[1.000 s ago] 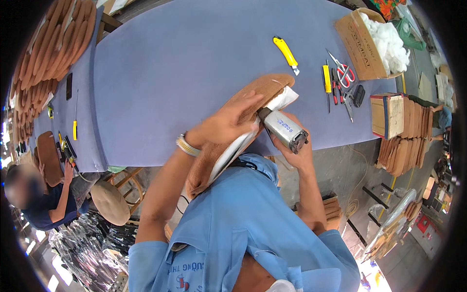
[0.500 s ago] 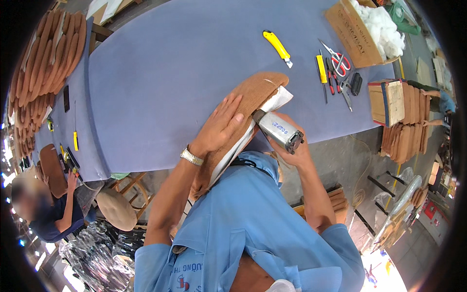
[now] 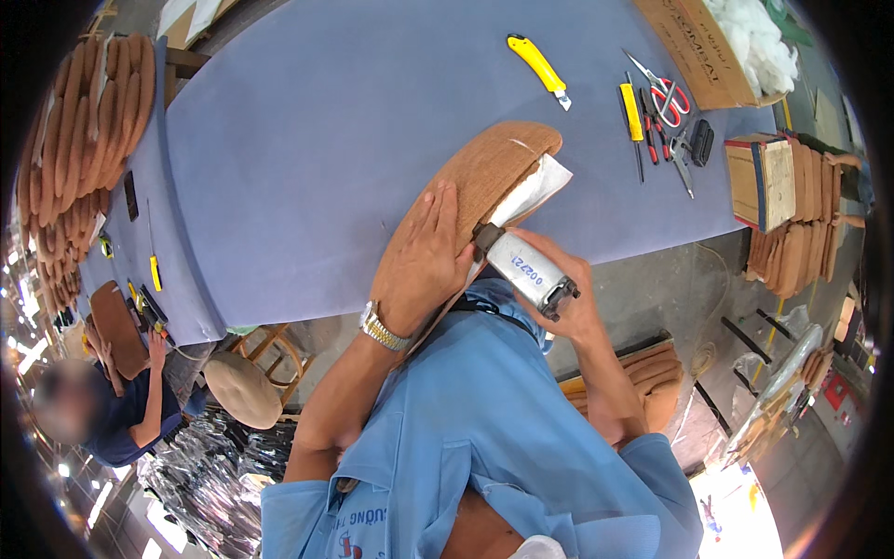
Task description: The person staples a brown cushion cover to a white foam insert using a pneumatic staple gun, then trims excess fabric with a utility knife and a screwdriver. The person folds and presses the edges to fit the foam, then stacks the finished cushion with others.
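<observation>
Glare (image 3: 740,536) whitens the lower right; edges bend.

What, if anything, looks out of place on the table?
The yellow knife seems a bit out of place: it lies apart from the scissors, its bare blade pointing toward the brown cushion.

Blue-covered table (image 3: 279,140) is filling upper centre; grey floor (image 3: 643,293) is showing below; round-cushioned seat (image 3: 242,389) is standing lower left; bright light (image 3: 738,526) is glaring lower right.

The cushion (image 3: 486,166) looks like matt, rough cloth, the handheld tool (image 3: 523,265) smooth, semi-glossy metal
</observation>
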Demonstrator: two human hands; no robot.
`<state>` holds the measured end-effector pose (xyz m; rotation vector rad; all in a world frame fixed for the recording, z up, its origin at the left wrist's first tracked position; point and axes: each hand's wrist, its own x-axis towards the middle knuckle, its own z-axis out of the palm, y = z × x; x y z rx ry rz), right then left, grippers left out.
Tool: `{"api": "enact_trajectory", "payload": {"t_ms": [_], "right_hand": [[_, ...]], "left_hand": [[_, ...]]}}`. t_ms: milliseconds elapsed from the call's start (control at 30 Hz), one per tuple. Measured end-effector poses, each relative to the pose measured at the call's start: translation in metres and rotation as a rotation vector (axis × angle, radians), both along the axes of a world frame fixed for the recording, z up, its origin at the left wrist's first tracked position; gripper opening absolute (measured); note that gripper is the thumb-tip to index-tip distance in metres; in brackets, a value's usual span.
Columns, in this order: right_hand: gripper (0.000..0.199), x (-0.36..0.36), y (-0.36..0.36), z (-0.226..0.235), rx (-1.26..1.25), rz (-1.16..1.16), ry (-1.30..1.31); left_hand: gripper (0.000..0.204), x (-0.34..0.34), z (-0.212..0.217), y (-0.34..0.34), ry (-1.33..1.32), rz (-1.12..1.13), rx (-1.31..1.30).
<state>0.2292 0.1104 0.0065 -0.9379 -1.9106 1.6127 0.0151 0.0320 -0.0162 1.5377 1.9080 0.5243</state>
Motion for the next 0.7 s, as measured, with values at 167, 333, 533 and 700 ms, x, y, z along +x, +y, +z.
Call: {"api": "enact_trajectory", "payload": {"t_ms": [167, 333, 533, 700], "right_hand": [[0.065, -0.002, 0.003, 0.004, -0.011, 0.020, -0.033], [0.064, -0.005, 0.003, 0.001, -0.042, 0.020, -0.126], [0.064, -0.007, -0.006, -0.001, 0.037, -0.010, -0.079], [0.064, -0.002, -0.011, -0.004, 0.016, 0.011, -0.031]], "left_hand": [[0.086, 0.004, 0.011, 0.003, 0.031, 0.010, 0.004], [0.085, 0.011, 0.019, 0.007, 0.083, 0.040, 0.011], [0.086, 0.005, 0.021, 0.008, 0.063, 0.047, -0.019], [0.089, 0.001, 0.021, 0.006, 0.053, 0.032, -0.084]]}}
